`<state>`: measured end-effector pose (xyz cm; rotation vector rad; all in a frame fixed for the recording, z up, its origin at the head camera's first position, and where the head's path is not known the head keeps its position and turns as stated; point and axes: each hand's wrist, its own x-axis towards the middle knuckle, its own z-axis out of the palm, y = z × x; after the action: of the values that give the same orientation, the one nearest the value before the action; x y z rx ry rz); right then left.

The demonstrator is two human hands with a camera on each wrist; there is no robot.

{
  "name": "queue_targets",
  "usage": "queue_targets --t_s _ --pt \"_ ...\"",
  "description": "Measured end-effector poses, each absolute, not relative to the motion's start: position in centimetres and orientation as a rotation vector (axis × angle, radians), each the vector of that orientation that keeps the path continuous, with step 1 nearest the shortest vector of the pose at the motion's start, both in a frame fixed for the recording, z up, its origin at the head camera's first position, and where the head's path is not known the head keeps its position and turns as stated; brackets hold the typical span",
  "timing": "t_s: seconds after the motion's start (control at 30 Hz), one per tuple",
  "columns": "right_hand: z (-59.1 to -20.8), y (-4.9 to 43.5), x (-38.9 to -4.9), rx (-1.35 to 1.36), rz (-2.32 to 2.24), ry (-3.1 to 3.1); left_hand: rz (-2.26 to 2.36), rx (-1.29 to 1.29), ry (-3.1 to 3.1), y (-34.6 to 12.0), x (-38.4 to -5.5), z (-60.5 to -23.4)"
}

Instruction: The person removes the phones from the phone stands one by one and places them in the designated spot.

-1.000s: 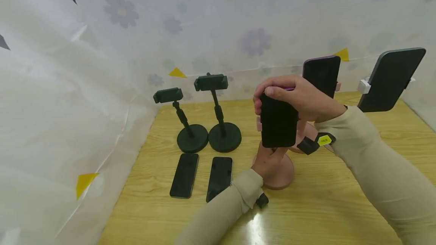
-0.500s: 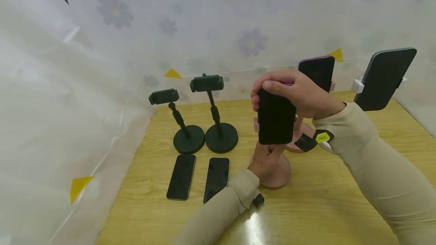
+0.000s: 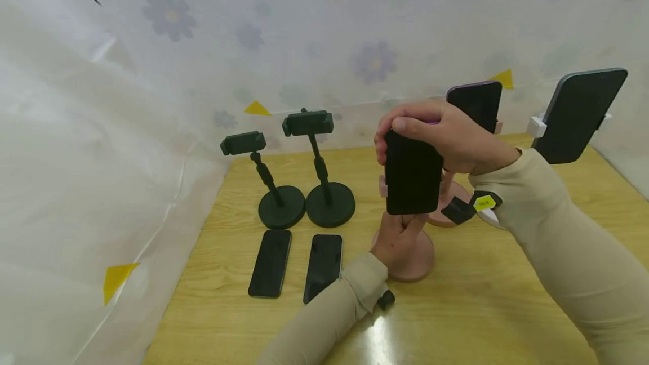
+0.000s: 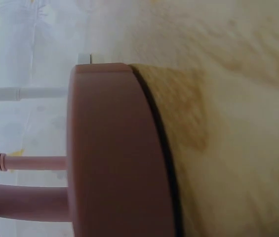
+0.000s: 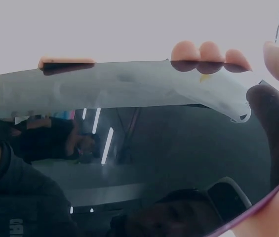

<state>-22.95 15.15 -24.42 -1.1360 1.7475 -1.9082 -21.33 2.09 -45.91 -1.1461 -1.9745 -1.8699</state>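
Note:
A black-screened phone [image 3: 413,179] with a purple edge sits upright in the clamp of a pink phone stand [image 3: 421,263]. My right hand [image 3: 441,134] grips the phone's top end, thumb on the screen side; in the right wrist view its fingertips [image 5: 211,52] curl over the long edge. Below the phone, my left hand [image 3: 397,241] holds the stand's post just above the round base. The left wrist view shows that base [image 4: 119,148] up close, with the post [image 4: 25,202] and a sliver of the hand at the left border.
Two dark green stands [image 3: 281,207] with bare clamps are at the back left; two phones [image 3: 270,263] lie flat before them. Behind my right hand, another pink stand bears a phone [image 3: 476,103], and a white-clamped stand bears another phone [image 3: 583,114]. A flowered sheet [image 3: 314,44] backs the table.
The phone's lower edge has risen slightly over the stand's base between the hands. Both hands keep their holds. The head view has shifted a little.

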Motion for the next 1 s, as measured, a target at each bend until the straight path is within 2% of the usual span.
queue_targets --t_s 0.3,0.57,0.83,1.0 --pt "-24.4 15.3 -23.1 -1.122 -1.931 1.670 -1.827 -1.125 -2.033 2.2 -21.1 -45.9" --pt "-24.0 15.3 -23.2 -1.150 -1.934 1.631 -1.804 -1.160 -2.020 1.5 -20.0 -43.0" --pt "-23.9 15.2 -23.3 -1.167 -1.923 1.643 -1.805 -1.151 -2.013 1.5 -20.0 -43.1" --pt "-23.9 15.3 -23.2 -1.128 -1.928 1.698 -1.780 -1.143 -2.025 1.9 -20.8 -44.8"
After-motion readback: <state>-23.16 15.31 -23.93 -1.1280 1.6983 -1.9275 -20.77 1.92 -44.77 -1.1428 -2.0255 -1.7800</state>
